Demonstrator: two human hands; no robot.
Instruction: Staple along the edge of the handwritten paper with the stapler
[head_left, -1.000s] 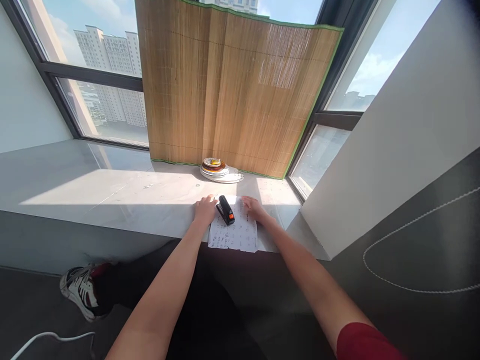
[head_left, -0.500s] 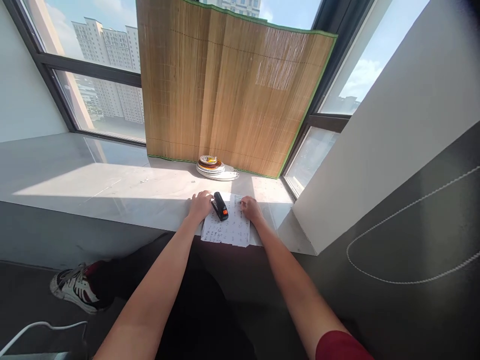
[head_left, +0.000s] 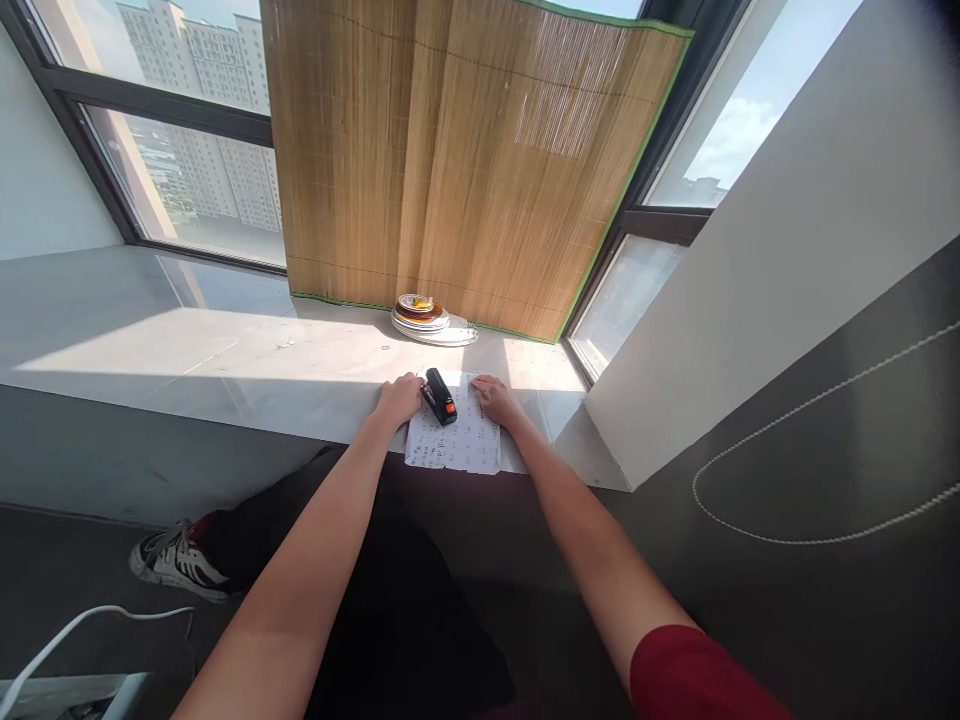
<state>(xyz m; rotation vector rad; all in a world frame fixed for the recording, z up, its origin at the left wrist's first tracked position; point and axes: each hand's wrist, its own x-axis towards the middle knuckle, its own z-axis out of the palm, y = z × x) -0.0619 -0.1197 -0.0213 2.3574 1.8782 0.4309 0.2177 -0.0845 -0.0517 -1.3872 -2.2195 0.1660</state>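
A sheet of paper with dark handwriting (head_left: 454,443) lies at the sill's front edge. On its upper left part rests a black stapler (head_left: 439,397) with an orange-red patch at its near end. My left hand (head_left: 400,398) is at the paper's upper left, its fingertips beside the stapler; whether they grip paper or stapler is too small to tell. Over the paper's upper right corner lies my right hand (head_left: 495,399), fingers extended and resting on the sheet.
Behind the paper, a stack of plates (head_left: 420,316) stands on the pale sill (head_left: 225,350) below a bamboo blind (head_left: 450,180). A white wall (head_left: 720,270) slopes at the right, with a hanging cord (head_left: 795,541) beyond it.
My right hand has shifted slightly left over the paper, and its fingers have spread out. The whole view has tilted down slightly. The stapler stays on the paper.
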